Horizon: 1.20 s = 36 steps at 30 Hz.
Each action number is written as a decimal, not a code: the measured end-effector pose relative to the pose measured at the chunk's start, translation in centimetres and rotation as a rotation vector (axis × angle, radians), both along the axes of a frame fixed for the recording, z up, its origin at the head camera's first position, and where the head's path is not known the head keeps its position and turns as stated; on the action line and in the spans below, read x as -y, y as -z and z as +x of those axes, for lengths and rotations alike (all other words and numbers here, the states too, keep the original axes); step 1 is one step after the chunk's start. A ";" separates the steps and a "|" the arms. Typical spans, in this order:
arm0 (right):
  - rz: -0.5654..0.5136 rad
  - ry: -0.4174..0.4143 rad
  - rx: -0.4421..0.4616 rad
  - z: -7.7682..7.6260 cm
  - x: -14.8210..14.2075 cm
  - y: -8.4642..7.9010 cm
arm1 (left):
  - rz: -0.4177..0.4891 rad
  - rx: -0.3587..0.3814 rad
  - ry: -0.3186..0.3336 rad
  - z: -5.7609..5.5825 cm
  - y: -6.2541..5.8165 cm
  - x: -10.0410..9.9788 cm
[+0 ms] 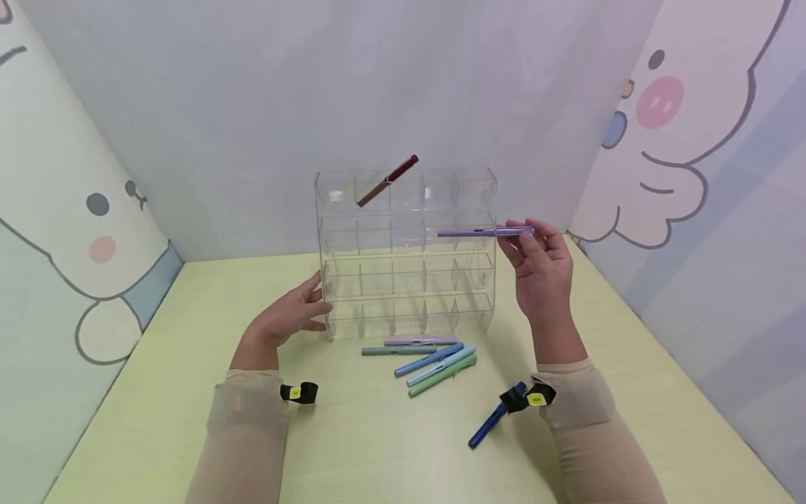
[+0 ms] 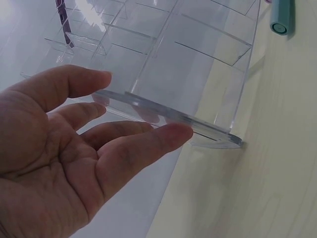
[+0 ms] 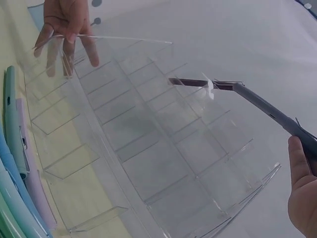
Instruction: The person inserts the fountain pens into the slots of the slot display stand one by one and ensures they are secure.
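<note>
A clear acrylic rack (image 1: 408,262) with rows of small compartments stands upright on the table. At its left side, my left hand (image 1: 290,311) holds the side panel, thumb and fingers about its edge; the wrist view shows the fingertips on the clear panel (image 2: 163,111). My right hand (image 1: 544,269) pinches a purple pen (image 1: 466,232) near one end. The pen is roughly level and extends leftward in front of the rack's upper right part. A dark red pen (image 1: 388,180) leans diagonally in the top row, its upper end above the rim.
Before the rack lie a lilac pen (image 1: 422,341), a grey-green pen (image 1: 397,351), a blue pen (image 1: 428,360), a light blue pen (image 1: 441,366) and a green pen (image 1: 443,376). A dark blue pen (image 1: 488,425) lies near my right wrist. Walls enclose the table (image 1: 352,448).
</note>
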State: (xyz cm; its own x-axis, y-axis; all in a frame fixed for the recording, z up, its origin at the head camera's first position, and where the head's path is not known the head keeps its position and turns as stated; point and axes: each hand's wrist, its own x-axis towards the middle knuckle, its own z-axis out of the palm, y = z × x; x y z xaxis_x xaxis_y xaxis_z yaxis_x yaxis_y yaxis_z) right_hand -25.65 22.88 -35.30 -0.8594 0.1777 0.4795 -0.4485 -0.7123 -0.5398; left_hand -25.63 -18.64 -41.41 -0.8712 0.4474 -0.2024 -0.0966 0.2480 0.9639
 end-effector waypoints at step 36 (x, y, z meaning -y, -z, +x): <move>0.048 0.005 0.026 -6.0 -1.2 -7.0 | -0.002 -0.009 -0.024 -0.1 -0.1 -0.6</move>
State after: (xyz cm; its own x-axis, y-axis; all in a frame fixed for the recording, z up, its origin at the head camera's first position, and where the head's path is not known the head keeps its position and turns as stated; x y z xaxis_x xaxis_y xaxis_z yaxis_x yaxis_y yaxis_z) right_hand -31.60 24.07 -28.30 -0.8709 0.1593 0.4649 -0.4371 -0.6833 -0.5848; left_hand -25.76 -18.09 -41.31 -0.8834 0.4260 -0.1955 -0.0941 0.2474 0.9643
